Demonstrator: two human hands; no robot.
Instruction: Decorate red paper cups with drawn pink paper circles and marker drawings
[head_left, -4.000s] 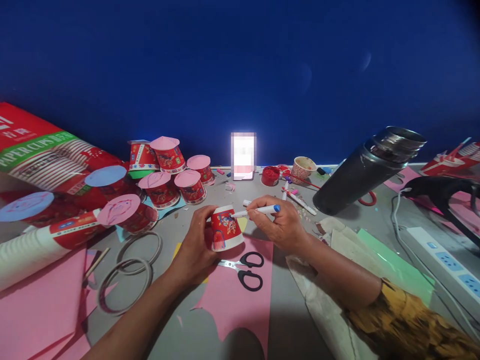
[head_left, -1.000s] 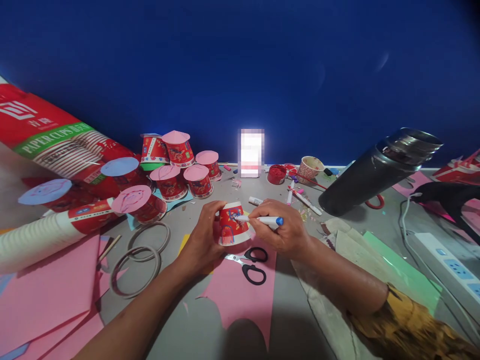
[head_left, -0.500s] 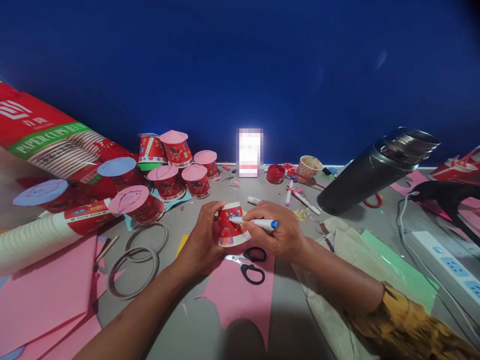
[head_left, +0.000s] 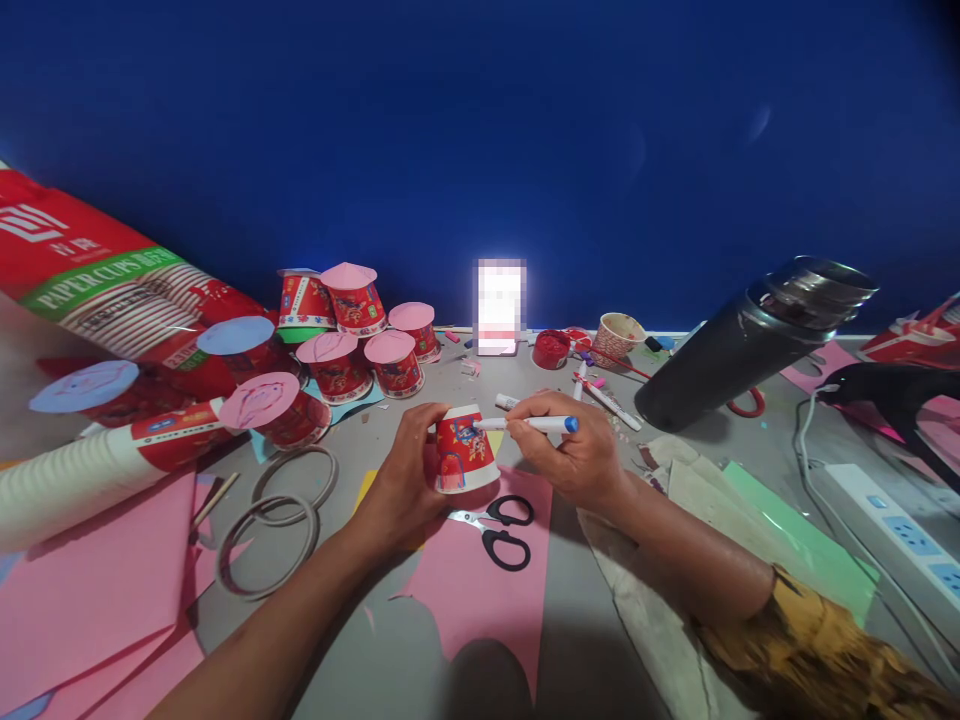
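A red paper cup [head_left: 466, 455] with a white rim is upside down in my left hand [head_left: 411, 465], whose fingers wrap its left side. Blue marker lines show on the cup's red surface. My right hand [head_left: 566, 450] pinches a white marker [head_left: 536, 424] with a blue end, its tip at the cup's upper right side. Below the cup, black-handled scissors [head_left: 499, 530] lie on a cut sheet of pink paper [head_left: 480, 600].
Several cups with paper tops [head_left: 330, 365] stand at the left, near stacked paper cups [head_left: 75, 475] and two grey rings [head_left: 266, 550]. A lit phone [head_left: 499, 305], paste pot [head_left: 551, 348], black flask [head_left: 750, 340], cloth [head_left: 675, 560] and power strip [head_left: 900, 540] are also around.
My right hand has moved slightly right and up with the marker, uncovering more of the cup's front. My left hand still holds the cup in nearly the same place.
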